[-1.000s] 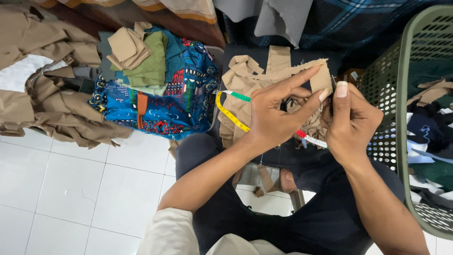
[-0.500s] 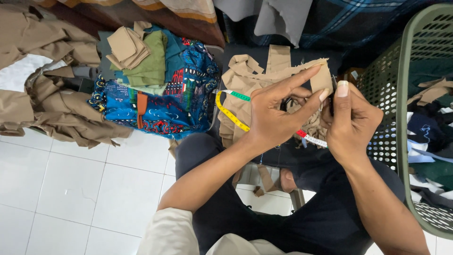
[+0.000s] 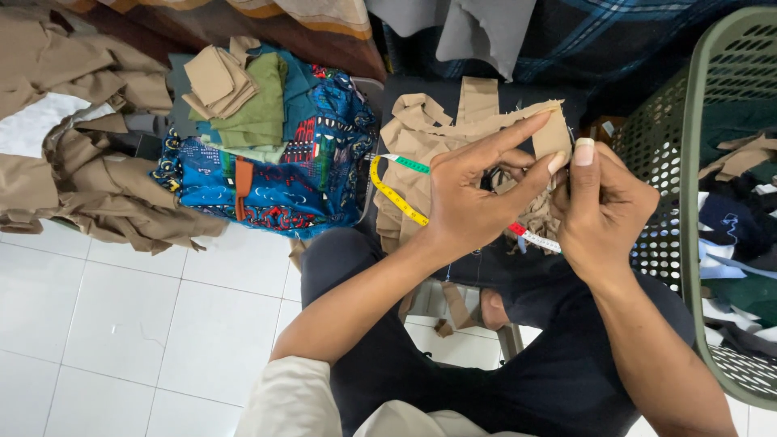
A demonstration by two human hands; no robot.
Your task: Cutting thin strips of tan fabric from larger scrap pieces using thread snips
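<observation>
Barely anything has shifted since a moment ago: both hands stay raised over the lap. The left hand (image 3: 469,198) and right hand (image 3: 603,202) meet fingertip to fingertip, pinching a tan fabric strip (image 3: 552,133) between them. A measuring tape (image 3: 396,194) curls behind the left hand, over the tan scraps (image 3: 421,129). A green basket (image 3: 700,162) stands just right.

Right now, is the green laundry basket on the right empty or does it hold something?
It holds things. The green basket has dark, tan and white cloth pieces piled inside, visible over its rim.
</observation>
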